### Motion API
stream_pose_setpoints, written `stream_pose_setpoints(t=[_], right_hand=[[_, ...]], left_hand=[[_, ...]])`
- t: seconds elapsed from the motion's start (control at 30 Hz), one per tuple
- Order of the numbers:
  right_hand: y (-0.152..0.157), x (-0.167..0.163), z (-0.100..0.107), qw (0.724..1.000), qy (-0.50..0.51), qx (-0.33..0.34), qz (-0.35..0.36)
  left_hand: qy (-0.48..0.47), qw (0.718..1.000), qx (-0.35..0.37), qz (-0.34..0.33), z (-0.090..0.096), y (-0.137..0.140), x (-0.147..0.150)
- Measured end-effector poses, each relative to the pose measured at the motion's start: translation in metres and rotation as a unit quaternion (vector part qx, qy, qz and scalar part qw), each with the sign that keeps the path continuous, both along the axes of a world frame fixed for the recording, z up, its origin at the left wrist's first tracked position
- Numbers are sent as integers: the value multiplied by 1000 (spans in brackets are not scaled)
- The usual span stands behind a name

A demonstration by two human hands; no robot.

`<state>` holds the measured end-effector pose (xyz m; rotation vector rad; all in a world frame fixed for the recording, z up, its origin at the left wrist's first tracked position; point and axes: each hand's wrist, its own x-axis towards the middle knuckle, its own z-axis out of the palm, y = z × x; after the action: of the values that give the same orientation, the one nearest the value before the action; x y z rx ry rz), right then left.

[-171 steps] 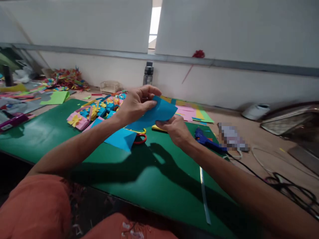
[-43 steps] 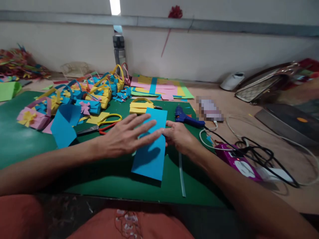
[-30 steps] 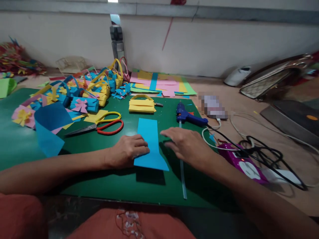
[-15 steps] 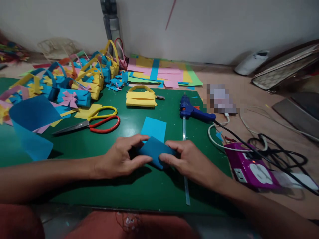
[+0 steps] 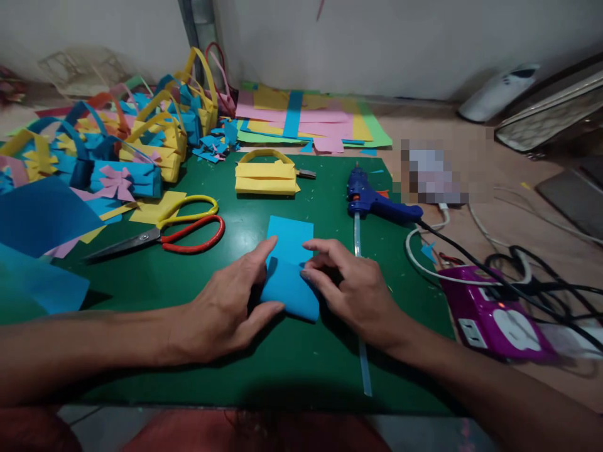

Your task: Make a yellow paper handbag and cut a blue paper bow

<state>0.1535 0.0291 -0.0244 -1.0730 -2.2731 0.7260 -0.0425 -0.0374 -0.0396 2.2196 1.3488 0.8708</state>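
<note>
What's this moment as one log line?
left hand: at left edge of folded blue paper; right hand: at its right edge; scissors: left of paper; glue gun: right of paper

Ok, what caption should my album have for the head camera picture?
Left hand and right hand at a folded blue paper, scissors and a yellow paper bag nearby.

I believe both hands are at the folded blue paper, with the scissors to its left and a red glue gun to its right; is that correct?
Nearly, but the head view shows the glue gun right of the folded blue paper is blue, not red; the left hand, right hand and scissors are as you say.
</note>
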Motion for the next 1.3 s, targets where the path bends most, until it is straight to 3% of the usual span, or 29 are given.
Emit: stream_pose_setpoints(t=[0.13,0.23,0.33,0.53,0.73,1.3], right_hand=[[4,-1,-6,992,-38,103,57],[6,-1,-8,986,-66,134,78],[5,-2,-9,985,-72,139,77],[5,-5,-10,986,-84,125,67],[4,-3,-12,987,-81,126,61],[5,-6,-13,984,-95,143,50]], left_hand=[[87,992,90,-15,4,3,-6],[208,953,217,-27,10,4,-8],[226,929,285,-74,14,-3,-3],[257,944,180,-98,7,-19,11],[252,952,129,-116,4,-21,12],[247,955,116,-121,2,-19,11]])
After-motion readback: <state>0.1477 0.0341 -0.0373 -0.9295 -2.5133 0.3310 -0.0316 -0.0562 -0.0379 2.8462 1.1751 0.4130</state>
